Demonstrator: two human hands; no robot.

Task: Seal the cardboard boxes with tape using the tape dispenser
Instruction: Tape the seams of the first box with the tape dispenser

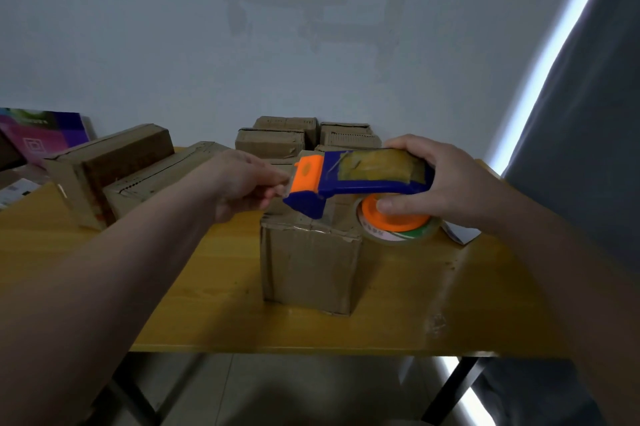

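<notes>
Above the box (311, 266) mid-table (104, 252), the right hand (426, 183) curls round the tape dispenser (363, 180) to steady it, while at its 9 o'clock end the left hand (242, 183) pinches the tape end (279, 189), seemingly to draw out a strip.

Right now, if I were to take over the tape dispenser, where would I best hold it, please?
On the tape dispenser, set your grip on the long blue rear handle, coming from the right and over the top, thumb beneath by the orange hub. The front carries the orange plate and the tape end, probably best avoided.
</notes>
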